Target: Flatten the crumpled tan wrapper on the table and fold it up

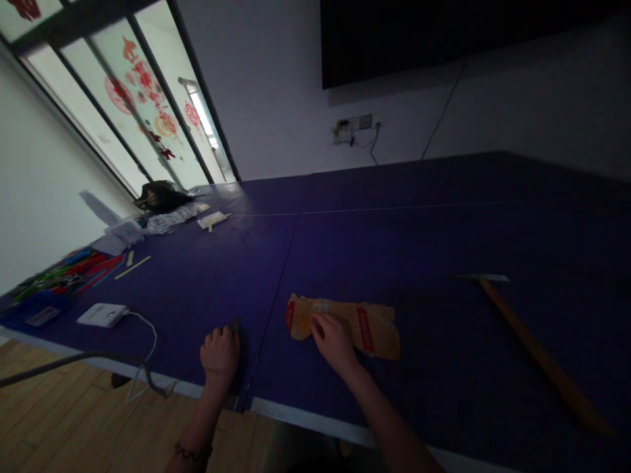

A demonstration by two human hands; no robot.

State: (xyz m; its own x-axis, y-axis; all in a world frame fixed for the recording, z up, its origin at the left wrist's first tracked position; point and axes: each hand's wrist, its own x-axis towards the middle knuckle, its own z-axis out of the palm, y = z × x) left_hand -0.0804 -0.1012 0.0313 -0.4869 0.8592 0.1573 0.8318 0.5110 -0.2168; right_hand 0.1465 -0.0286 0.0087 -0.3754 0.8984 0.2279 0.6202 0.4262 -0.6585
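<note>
Dim blue table (444,217), left hand (219,351) clenched on small dark object (235,322), right hand (332,339) released on paper bag (367,325)

Table (444,217): matt dark blue top, smooth. Bag (367,325): crumpled tan paper w/ red print, matt, under right hand (332,341). Hammer (532,348): wood handle, smooth, slight sheen; metal head, dull grey. Left hand (220,351) closed on sth small, dark, prob. metal, can't tell. Box (102,315): white plastic, smooth. Floor (59,420): wood planks, light sheen.

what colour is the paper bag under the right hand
Tan with red bands, on the paper bag, head view.
</note>
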